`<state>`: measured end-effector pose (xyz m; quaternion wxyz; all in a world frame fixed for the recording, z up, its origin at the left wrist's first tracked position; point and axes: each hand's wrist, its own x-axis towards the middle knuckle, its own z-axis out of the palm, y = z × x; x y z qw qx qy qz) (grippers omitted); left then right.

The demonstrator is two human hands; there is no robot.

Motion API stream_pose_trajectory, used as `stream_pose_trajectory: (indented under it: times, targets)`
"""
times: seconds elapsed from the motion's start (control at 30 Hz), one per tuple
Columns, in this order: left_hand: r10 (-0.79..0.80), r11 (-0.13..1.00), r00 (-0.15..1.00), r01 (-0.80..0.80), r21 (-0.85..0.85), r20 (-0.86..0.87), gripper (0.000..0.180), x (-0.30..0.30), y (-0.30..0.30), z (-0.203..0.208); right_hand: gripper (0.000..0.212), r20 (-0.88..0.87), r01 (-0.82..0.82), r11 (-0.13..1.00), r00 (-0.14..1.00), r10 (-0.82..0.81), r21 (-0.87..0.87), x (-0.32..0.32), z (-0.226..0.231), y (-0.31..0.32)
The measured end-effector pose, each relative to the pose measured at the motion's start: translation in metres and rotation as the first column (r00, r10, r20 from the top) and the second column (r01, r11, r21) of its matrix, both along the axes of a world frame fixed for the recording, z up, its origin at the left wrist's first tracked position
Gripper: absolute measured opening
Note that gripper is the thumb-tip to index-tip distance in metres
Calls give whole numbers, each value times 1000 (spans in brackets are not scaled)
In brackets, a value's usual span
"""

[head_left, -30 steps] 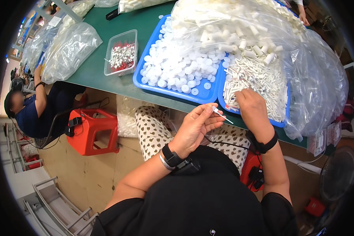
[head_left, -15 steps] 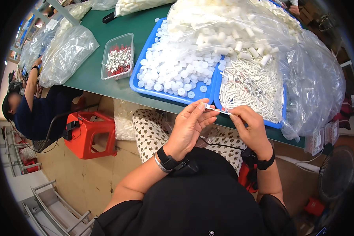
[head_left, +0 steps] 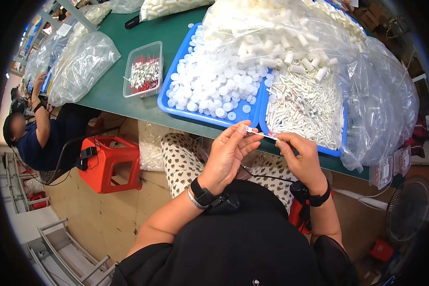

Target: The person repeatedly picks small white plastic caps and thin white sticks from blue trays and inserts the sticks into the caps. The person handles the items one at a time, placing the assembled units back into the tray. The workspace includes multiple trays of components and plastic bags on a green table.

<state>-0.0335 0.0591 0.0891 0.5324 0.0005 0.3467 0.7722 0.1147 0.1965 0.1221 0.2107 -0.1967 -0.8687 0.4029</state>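
Over the table's front edge, my left hand [head_left: 229,155] pinches one end of a thin white stick-like piece [head_left: 263,135] between thumb and forefinger, its other fingers loosely apart. The fingertips of my right hand [head_left: 301,155] are closed on the piece's other end, so it spans the two hands nearly level. A small whitish block shows at the left fingertips; its kind is too small to tell. Just beyond the hands, a blue tray [head_left: 259,116] holds translucent white discs [head_left: 214,90] in its left part and many thin white sticks [head_left: 305,112] in its right.
A clear bag [head_left: 357,90] of white foam-like cylinders [head_left: 271,45] lies over the trays' back. A clear plastic box [head_left: 144,71] of red and white pieces stands left on the green table [head_left: 109,88]. A red stool [head_left: 110,164], a seated person [head_left: 38,128] and a fan [head_left: 407,209] are around.
My right fingertips have shifted slightly left and down along the piece. My left hand has hardly moved. At the far left, the other person's arm has changed position.
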Motion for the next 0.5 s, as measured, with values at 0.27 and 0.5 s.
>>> stream_pose_trajectory:
  times: [0.27,0.5]
  targets:
    - [-106,994,989,107,4,-100,40,6,0,-1,10,-86,-84,979,991,101,184,-9,-2,0]
    - [-183,981,919,196,2,-348,43,11,-3,3,23,133,-17,577,967,217,-817,-13,4,6]
